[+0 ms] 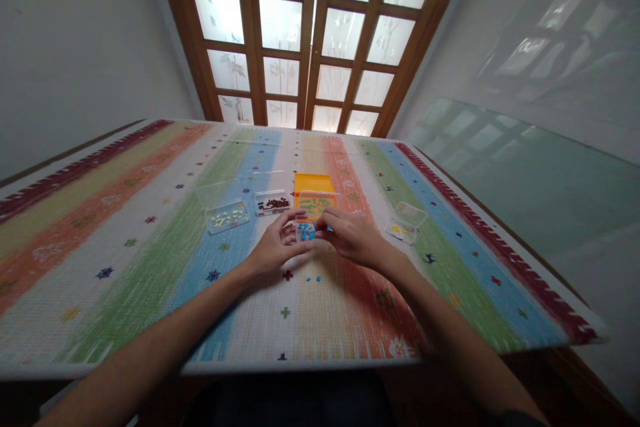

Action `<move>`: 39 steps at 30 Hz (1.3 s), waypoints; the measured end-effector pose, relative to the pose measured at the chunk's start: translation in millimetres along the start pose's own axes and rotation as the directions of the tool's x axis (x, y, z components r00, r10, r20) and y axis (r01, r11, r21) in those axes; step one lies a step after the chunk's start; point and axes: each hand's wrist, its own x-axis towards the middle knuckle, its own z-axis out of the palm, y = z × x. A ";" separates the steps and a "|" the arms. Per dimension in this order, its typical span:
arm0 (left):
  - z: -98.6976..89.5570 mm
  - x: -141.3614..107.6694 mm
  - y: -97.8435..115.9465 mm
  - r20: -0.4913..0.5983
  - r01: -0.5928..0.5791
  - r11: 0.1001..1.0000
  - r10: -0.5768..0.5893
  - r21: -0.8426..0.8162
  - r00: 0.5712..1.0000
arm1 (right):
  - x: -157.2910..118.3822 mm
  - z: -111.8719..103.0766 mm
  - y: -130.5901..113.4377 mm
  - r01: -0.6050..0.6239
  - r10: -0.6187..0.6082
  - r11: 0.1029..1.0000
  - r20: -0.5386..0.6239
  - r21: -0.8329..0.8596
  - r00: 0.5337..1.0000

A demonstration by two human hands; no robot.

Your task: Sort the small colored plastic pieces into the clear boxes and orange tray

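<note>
A small clear plastic box (299,235) with several blue pieces (307,231) stands in the middle of the table. My left hand (277,240) curls round its left side, thumb at the near edge and fingers at the far edge. From the right, my right hand (349,235) reaches over the box with its fingertips pinched together among the blue pieces. What those fingertips hold, if anything, is hidden. Two loose blue pieces (313,279) lie on the striped cloth, nearer to me. Just behind the box is an open container of green pieces (316,205).
An orange-yellow tray (313,182) lies behind the green pieces. To the left are open clear boxes of dark brown pieces (277,203) and pale yellow pieces (229,218). On the right stands an open box of yellow pieces (400,230). A striped cloth (150,267) covers the table.
</note>
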 end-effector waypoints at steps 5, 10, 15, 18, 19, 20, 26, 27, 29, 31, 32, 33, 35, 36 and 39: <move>0.4 -0.2 -0.4 0.035 -0.013 0.999 0.014 -0.031 0.999 | 18.5 11.1 -0.4 0.004 -0.003 1.000 0.099 -0.011 0.995; 1.4 0.4 -5.4 0.042 0.005 0.998 -0.002 -0.062 0.999 | 25.4 18.2 -1.9 0.007 -0.011 1.000 0.167 0.023 0.986; 2.4 0.4 -5.8 0.052 -0.004 0.997 0.008 -0.082 0.999 | 26.0 21.7 0.3 0.020 -0.032 0.997 0.171 0.070 0.985; 2.8 0.1 -3.4 0.046 -0.007 0.997 0.011 -0.082 0.999 | 24.4 20.9 2.7 0.045 -0.058 0.996 0.170 0.076 0.984; 2.9 -0.1 -2.5 0.044 -0.003 0.997 0.006 -0.075 0.999 | 23.5 20.0 3.9 0.044 -0.054 0.997 0.165 0.068 0.985; 2.8 -0.3 -1.8 0.042 0.002 0.998 0.001 -0.066 0.999 | 22.4 19.0 5.3 0.036 -0.045 0.998 0.155 0.056 0.987; 2.5 -2.4 -1.3 0.021 0.013 0.999 -0.012 -0.034 1.000 | 13.3 12.8 16.5 -0.023 0.020 0.998 0.046 0.059 0.999; 2.7 -2.7 -1.5 0.015 0.018 0.999 -0.017 -0.032 1.000 | 12.5 12.6 17.9 -0.026 0.024 0.997 0.029 0.070 0.999; 3.2 -3.2 -1.4 0.015 0.030 0.999 -0.029 -0.034 0.999 | 12.0 13.4 19.7 -0.028 0.028 0.996 0.005 0.084 1.000; 3.6 -3.2 -0.9 0.021 0.033 0.999 -0.032 -0.040 0.999 | 13.0 15.7 20.2 -0.036 0.037 0.996 -0.008 0.076 0.999; 3.7 -3.1 -0.7 0.025 0.032 0.999 -0.031 -0.044 0.999 | 13.8 17.1 20.2 -0.044 0.045 0.997 -0.010 0.068 0.999; 3.7 -2.8 -0.6 0.027 0.030 0.998 -0.029 -0.048 0.999 | 14.6 18.5 20.0 -0.054 0.055 0.997 -0.009 0.061 0.998; 3.5 -2.3 -0.5 0.030 0.023 0.998 -0.021 -0.057 0.999 | 16.0 21.0 19.7 -0.080 0.080 0.995 -0.008 0.051 0.997; 3.3 -2.0 -0.6 0.032 0.019 0.998 -0.017 -0.062 0.999 | 16.5 21.8 19.7 -0.095 0.095 0.994 -0.007 0.050 0.995; 2.4 -1.8 -0.8 0.040 0.016 0.997 -0.013 -0.073 0.999 | 16.6 21.3 20.7 -0.121 0.122 0.991 0.002 0.061 0.993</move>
